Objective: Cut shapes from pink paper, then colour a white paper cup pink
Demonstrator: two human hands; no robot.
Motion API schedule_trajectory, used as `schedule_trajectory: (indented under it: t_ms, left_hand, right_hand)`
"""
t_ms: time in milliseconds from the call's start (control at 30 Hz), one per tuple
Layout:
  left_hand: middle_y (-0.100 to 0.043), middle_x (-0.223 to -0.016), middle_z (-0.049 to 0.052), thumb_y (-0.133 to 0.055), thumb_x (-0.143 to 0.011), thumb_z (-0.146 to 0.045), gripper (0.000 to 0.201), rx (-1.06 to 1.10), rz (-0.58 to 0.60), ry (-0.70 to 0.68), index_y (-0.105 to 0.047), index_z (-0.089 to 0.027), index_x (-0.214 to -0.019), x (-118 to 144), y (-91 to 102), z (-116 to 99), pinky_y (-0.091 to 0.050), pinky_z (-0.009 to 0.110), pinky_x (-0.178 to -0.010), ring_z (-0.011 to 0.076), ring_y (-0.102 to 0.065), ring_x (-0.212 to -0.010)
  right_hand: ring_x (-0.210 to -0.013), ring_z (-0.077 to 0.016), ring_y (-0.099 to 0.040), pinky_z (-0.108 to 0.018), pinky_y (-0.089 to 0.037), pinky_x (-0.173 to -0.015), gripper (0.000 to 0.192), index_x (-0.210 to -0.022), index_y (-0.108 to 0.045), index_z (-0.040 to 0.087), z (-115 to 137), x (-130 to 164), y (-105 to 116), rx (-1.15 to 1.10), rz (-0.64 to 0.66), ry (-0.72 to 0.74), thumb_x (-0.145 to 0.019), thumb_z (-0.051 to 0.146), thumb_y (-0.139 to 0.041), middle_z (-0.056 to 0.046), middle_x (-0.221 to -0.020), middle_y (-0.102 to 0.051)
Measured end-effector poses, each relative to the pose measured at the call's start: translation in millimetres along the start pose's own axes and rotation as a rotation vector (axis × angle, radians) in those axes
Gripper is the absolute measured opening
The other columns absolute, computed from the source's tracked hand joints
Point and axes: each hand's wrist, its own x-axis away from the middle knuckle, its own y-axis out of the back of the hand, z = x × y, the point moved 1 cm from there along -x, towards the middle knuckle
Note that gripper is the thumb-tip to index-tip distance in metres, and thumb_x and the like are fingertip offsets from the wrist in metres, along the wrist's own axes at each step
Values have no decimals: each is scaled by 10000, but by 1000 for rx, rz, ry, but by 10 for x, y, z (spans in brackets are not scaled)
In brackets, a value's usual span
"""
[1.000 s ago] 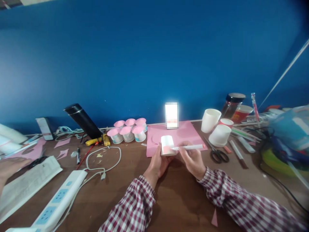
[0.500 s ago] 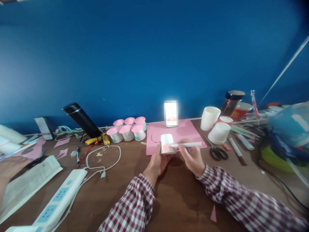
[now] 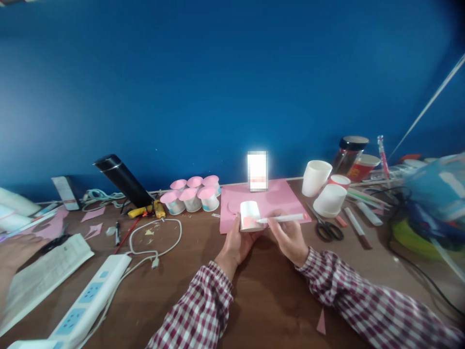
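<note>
- Head view: a small white paper cup (image 3: 250, 214) sits upside down at the near edge of the pink paper sheet (image 3: 279, 194), around the middle of the bench (image 3: 269, 291).
- Left hand (image 3: 236, 245) curls around the cup's lower left side, fingers closed on it and steadying it.
- Right hand (image 3: 290, 238) pinches a white marker (image 3: 281, 218) in a writing grip; its tip touches a pink patch on the cup's wall.
- Cup looks light and thin-walled, so it likely dents under a hard squeeze; the stiffer rim and base seem the safer places to hold it.
- Marker appears rigid and light, best gripped near the tip for control.
- Beyond the sheet's left edge, six pink-topped cups (image 3: 192, 194) cluster together, with a glue gun (image 3: 147, 211) and a black flask (image 3: 121, 179) farther left.
- Right of the sheet lie scissors (image 3: 329, 229) and plain white cups (image 3: 329, 198).
- Near the bench's left front corner lies a power strip (image 3: 87, 298).
- Another person's hand (image 3: 14, 245) shows at the far left edge.
</note>
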Motion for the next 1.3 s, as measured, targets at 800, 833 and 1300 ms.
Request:
schedule_trajectory:
  t_ms: [800, 833, 1300]
  left_hand:
    - [-676, -928, 142, -437, -874, -443, 446, -27, 28, -8, -603, -64, -1042, 1, -14, 7, -466, 375, -857, 219, -631, -834]
    - [-676, -929, 140, -444, -872, -437, 438, -36, 30, -12, -604, -65, -1042, 7, -20, 6, -465, 374, -862, 218, -630, -837]
    - [-660, -1012, 157, -428, -877, -451, 472, -87, 54, -27, -582, -62, -1094, 14, -34, 10, -450, 387, -897, 247, -611, -944]
  right_hand:
    - [-592, -143, -572, -249, -469, -559, 161, -789, -568, 183, -6, 10, -4, 20, 13, 0, -860, 321, -525, -8, -651, -611]
    - [-599, -146, -579, -251, -472, -563, 161, -795, -568, 184, -7, 12, -10, 14, 18, -2, -860, 324, -526, -10, -655, -614]
    - [-654, -162, -608, -267, -494, -611, 126, -820, -570, 186, 12, 13, -16, 4, 36, 2, -858, 300, -531, -20, -701, -629]
